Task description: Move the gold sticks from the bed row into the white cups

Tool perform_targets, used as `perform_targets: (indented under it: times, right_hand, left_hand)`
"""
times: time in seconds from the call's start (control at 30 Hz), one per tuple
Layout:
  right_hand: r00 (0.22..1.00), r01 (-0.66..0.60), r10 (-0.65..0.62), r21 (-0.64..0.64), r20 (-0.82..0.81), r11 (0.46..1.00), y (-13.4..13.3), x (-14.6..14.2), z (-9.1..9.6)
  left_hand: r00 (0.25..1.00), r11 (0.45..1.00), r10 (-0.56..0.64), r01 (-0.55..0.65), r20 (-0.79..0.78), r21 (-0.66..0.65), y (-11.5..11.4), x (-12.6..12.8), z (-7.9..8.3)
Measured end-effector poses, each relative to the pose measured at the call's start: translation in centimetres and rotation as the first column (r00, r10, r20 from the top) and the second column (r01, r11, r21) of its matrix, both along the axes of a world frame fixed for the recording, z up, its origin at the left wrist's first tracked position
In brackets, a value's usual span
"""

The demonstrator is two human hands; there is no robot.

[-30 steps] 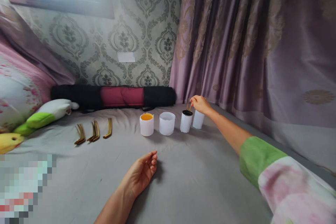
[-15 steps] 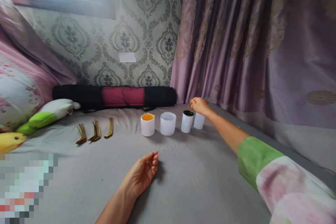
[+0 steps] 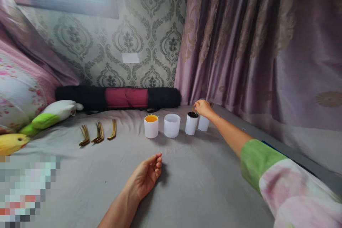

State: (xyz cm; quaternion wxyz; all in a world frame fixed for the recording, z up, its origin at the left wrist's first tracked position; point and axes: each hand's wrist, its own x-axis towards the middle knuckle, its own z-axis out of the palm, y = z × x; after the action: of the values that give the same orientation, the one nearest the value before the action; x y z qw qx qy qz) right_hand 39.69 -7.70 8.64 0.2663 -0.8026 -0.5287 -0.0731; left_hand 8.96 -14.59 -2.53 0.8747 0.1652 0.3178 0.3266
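My right hand reaches far forward and pinches thin brown sticks over a white cup with a dark rim. Behind it stands another white cup with sticks in it. To the left stand a plain white cup and a white cup with an orange inside. My left hand rests on the grey sheet, palm up, fingers loosely curled, holding nothing.
Three small bundles of bent brown sticks lie at the left. A black and red rolled mat lies along the patterned wall. Pillows and a soft toy sit at the left. Purple curtains hang at the right.
My right hand has lowered the sticks slightly toward the dark-rimmed cup. The view has shifted a little. My left hand stays put.
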Motion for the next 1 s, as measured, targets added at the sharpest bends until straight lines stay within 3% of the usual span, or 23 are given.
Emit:
perform_targets:
  times: [1.0]
  right_hand:
    - [0.997,-0.081,0.081,-0.028,-0.005,0.996,0.1,-1.6,0.5]
  left_hand:
    - [1.000,1.000,-0.001,0.001,0.008,0.008,0.1,-0.1,-0.1]
